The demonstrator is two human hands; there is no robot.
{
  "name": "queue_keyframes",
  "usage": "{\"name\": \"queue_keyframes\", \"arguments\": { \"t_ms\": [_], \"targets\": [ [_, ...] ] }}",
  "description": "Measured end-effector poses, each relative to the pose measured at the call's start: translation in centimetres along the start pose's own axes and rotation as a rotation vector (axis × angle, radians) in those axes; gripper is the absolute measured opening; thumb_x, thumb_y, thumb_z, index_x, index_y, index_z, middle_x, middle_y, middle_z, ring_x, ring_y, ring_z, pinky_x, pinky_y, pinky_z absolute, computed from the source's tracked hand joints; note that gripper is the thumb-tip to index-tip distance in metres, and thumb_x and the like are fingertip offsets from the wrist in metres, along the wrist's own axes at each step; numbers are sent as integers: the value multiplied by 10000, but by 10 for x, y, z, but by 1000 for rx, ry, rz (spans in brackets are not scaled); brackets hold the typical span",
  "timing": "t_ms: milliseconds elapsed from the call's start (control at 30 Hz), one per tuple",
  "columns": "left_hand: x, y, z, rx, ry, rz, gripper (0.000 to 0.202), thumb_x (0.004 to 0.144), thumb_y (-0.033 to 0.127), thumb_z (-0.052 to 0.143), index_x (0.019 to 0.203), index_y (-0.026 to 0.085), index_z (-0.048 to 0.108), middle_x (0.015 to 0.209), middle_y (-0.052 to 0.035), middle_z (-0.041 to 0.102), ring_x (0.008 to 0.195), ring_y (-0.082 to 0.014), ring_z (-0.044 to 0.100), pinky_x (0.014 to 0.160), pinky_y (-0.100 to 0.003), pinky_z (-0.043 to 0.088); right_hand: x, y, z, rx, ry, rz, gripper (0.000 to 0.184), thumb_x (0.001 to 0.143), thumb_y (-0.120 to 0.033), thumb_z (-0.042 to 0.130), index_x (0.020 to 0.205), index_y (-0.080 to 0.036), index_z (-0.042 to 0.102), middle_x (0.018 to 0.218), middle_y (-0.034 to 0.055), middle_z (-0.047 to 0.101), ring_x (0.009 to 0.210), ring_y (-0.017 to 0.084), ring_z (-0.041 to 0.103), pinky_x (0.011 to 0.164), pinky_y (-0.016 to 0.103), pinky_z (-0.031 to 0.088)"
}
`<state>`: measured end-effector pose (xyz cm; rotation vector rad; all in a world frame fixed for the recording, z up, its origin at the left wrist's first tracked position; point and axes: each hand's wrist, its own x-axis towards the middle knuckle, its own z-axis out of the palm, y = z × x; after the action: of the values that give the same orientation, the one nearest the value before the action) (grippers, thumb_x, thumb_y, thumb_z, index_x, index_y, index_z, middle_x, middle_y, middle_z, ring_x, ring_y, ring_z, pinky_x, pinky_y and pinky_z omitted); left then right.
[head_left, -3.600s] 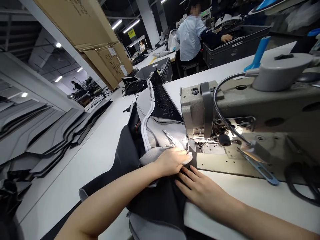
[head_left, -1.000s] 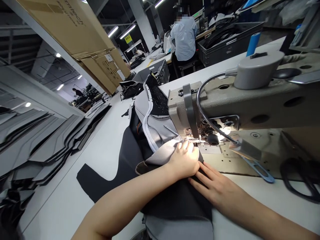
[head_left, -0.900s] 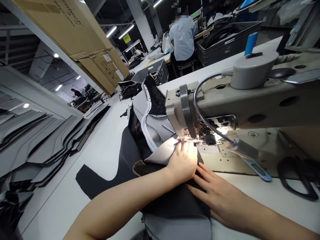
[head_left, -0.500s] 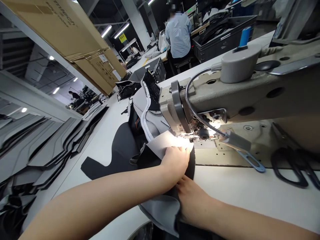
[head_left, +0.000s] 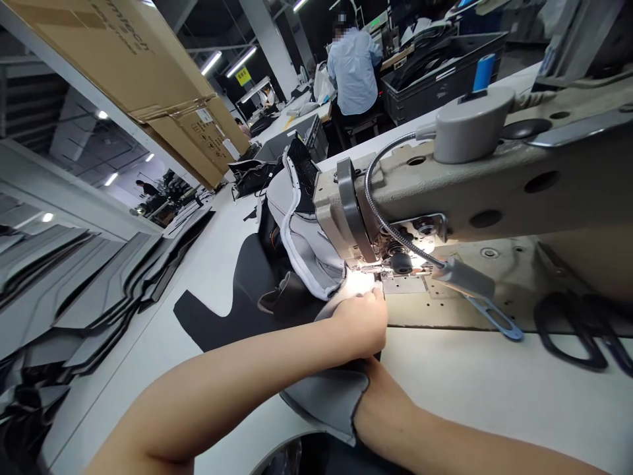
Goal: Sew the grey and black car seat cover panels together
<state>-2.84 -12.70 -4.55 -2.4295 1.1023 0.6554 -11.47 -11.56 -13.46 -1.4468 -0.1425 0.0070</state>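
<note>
My left hand (head_left: 363, 321) is closed on the edge of the grey and black fabric piece (head_left: 297, 264), right in front of the lit needle area (head_left: 373, 272) of the grey sewing machine (head_left: 445, 191). My right hand is tucked under the folded grey fabric (head_left: 329, 399); only its wrist (head_left: 390, 412) shows and its fingers are hidden. The fabric runs away from me, past the machine head, across the white table (head_left: 475, 382).
Black scissors (head_left: 576, 320) and a blue-handled tool (head_left: 494, 316) lie right of the needle. Stacks of grey cut panels (head_left: 84, 290) fill the left side. Cardboard boxes (head_left: 148, 59) stand above them. A person in a light blue shirt (head_left: 353, 66) works at a far table beside a dark crate (head_left: 445, 72).
My left hand moved forward along the fabric edge toward the needle. My right hand, flat on the black fabric a second ago, slid back and went under the folded grey layer.
</note>
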Motion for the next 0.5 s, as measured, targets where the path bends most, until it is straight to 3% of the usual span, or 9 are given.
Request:
{"name": "queue_keyframes", "arguments": {
  "t_ms": [33, 100, 167, 200, 267, 333, 400, 433, 500],
  "targets": [
    [1, 0, 4, 15, 28, 13, 678, 804, 134, 489, 1408, -31, 229, 1155, -216, 562, 947, -281, 608, 719, -330, 526, 0, -3, -6, 5, -61, 30, 518, 946, -212, 85, 1240, -180, 511, 866, 86, 652, 784, 219, 609, 793, 376, 485],
    [2, 0, 9, 70, 72, 15, 719, 816, 176, 501, 1431, -23, 186, 1164, -226, 556, 939, -280, 606, 706, -332, 524, -1, -10, -20, -55, -190, 34, 427, 901, -461, 417, 1193, -186, 563, 985, 109, 649, 950, 276, 579, 870, 412, 456],
    [0, -3, 7, 123, 84, -23, 750, 809, 207, 532, 1452, 44, 182, 1137, -206, 576, 899, -276, 615, 677, -340, 519, -2, -20, -36, -138, -345, 51, 672, 629, -590, 723, 1146, -176, 608, 1107, 129, 618, 1094, 354, 497, 956, 459, 397],
    [-2, -4, 2, 140, 72, -54, 763, 798, 221, 553, 1456, 84, 193, 1122, -190, 589, 894, -276, 616, 676, -343, 515, -3, -24, -43, -158, -406, 79, 737, 576, -607, 754, 1148, -163, 612, 1139, 135, 605, 1114, 367, 483, 968, 469, 387],
    [-7, -9, -13, 162, 2, -99, 769, 772, 252, 590, 1448, 149, 238, 1105, -161, 608, 925, -278, 611, 711, -351, 504, -2, -30, -51, -166, -414, 125, 635, 778, -580, 593, 1234, -141, 554, 1141, 132, 605, 1088, 319, 523, 928, 444, 429],
    [-12, -14, -32, 204, -113, -98, 773, 748, 295, 620, 1433, 193, 277, 1116, -143, 615, 960, -278, 601, 761, -367, 488, 1, -30, -50, -162, -247, 93, 453, 947, -333, 325, 1347, -152, 438, 1116, 105, 625, 1053, 244, 567, 869, 393, 476],
    [-15, -17, -47, 257, -191, -79, 798, 733, 306, 637, 1436, 227, 268, 1152, -140, 605, 973, -284, 595, 776, -392, 476, 2, -26, -40, -244, -116, 22, 519, 889, -125, 255, 1391, -172, 376, 1122, 91, 635, 1061, 211, 575, 862, 368, 486],
    [-16, -18, -52, 278, -198, -72, 816, 725, 294, 647, 1441, 237, 258, 1172, -144, 597, 981, -290, 590, 773, -402, 472, 1, -24, -34, -315, -139, -11, 566, 841, -81, 284, 1392, -175, 379, 1138, 92, 634, 1065, 209, 577, 868, 356, 486],
    [-16, -16, -54, 293, -163, -67, 829, 701, 254, 671, 1434, 225, 283, 1206, -161, 577, 1020, -312, 568, 766, -417, 467, -3, -21, -20, -471, -348, -123, 591, 788, -95, 400, 1377, -153, 411, 1209, 114, 602, 1102, 239, 562, 928, 366, 458]
  ]
}}
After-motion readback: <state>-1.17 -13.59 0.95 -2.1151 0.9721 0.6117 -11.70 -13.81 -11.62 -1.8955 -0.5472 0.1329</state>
